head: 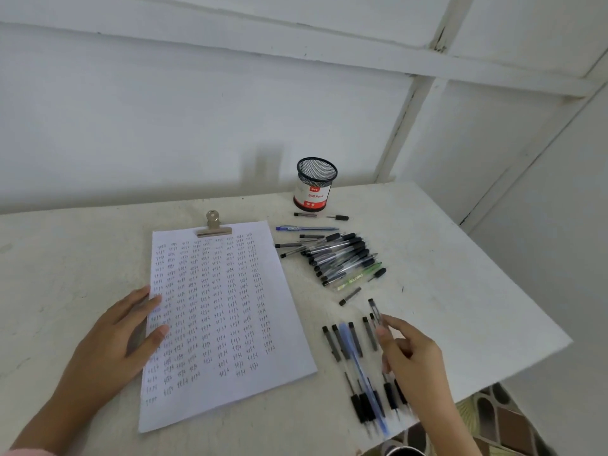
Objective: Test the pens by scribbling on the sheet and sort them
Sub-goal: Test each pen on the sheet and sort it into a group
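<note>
Mesh pen cup (315, 184) upright at table (65, 258) rear, contents indiscernible, pen pile (342, 258) beside scribbled sheet (223, 307), left hand (125, 334) flat on sheet edge, right hand (408, 353) pinching pen (374, 309) over near pen row (355, 363)

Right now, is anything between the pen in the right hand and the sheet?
Yes. A row of pens lies flat on the table between the pen held by the right hand and the sheet. Nothing taller shows there.
</note>
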